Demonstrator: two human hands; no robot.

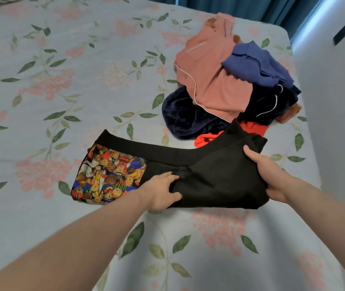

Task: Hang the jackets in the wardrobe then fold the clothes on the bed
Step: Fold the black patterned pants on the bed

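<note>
Black garment (213,177) with teddy-bear print panel (108,175) at 9 o'clock, left hand (161,193) and right hand (270,175) both gripping black fabric, unfolded clothes pile (228,85) at 1 o'clock, floral bedsheet (51,80).

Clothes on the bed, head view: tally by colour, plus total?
Black with bear-print panel, in both hands: 1
Pink: 1
Blue: 1
Dark navy: 1
Red: 1
Brown, only an edge showing: 1
Total: 6 visible; the pile may hide more.
</note>
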